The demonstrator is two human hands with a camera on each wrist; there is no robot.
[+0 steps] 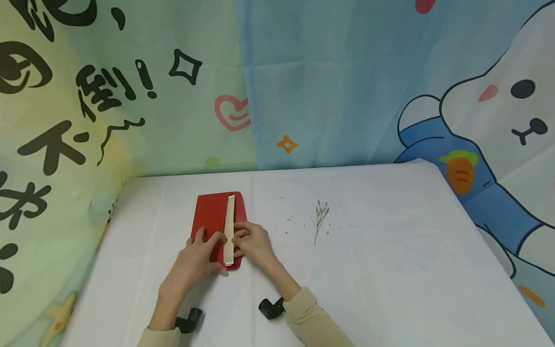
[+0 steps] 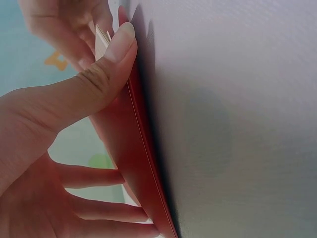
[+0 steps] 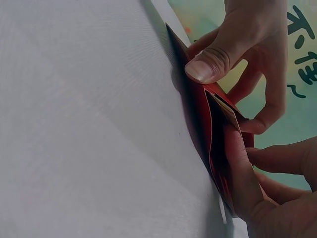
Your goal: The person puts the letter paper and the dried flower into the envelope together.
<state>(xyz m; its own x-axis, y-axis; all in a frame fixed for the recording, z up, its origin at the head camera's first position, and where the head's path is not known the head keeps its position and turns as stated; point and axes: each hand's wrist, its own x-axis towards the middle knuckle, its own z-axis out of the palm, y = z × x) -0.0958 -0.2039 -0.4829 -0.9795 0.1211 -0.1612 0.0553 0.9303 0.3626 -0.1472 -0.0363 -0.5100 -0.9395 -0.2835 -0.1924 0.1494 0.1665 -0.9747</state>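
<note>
A red envelope (image 1: 211, 212) lies on the white table, with its round-cornered flap (image 1: 239, 207) folded out to the right. From its mouth a narrow strip of cream paper (image 1: 230, 221) sticks out, seemingly several layers thick. My left hand (image 1: 197, 258) holds the envelope, its thumb at the near edge and a bent finger by the mouth. In the left wrist view that thumb (image 2: 116, 52) presses the red corner while other fingertips touch the face. My right hand (image 1: 256, 243) pinches the cream paper at the mouth. How deep the paper sits inside is hidden.
A thin dried flower sprig (image 1: 321, 219) lies right of the hands, with small dark crumbs scattered about it. Black wrist devices (image 1: 271, 308) sit at both wrists. A printed cloth backdrop (image 1: 325, 96) hangs behind the white table (image 1: 390, 250).
</note>
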